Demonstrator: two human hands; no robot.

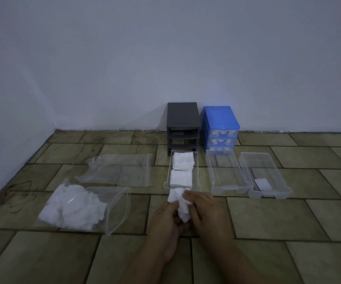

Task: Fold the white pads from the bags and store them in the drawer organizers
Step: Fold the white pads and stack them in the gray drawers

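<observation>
two hands, head view, item by item. my left hand (166,217) and my right hand (203,210) both curl fingers round one crumpled white pad (180,206), held between them just above the tiled floor (267,218), right in front of the near end of the left clear drawer (166,186).
left clear drawer: 2 folded pad stacks inside, far stack (184,159), near stack (180,179), one behind the other, close together.
middle clear drawer (228,174): clear plastic, contents can't tell.
right clear drawer (267,175): small white slip (263,184) at its near end.
grey organizer frame (182,128): by the wall (165,58), behind left drawer, slots open.
blue organizer (220,126): just beside the grey one, on its right, 2 drawers w/ blue handles seen in it.
full bag (79,209): clear, mouth open toward my hands, loose white pads inside, left of hands.
flat bag (120,170): clear, lies behind the full bag, looks near empty.
</observation>
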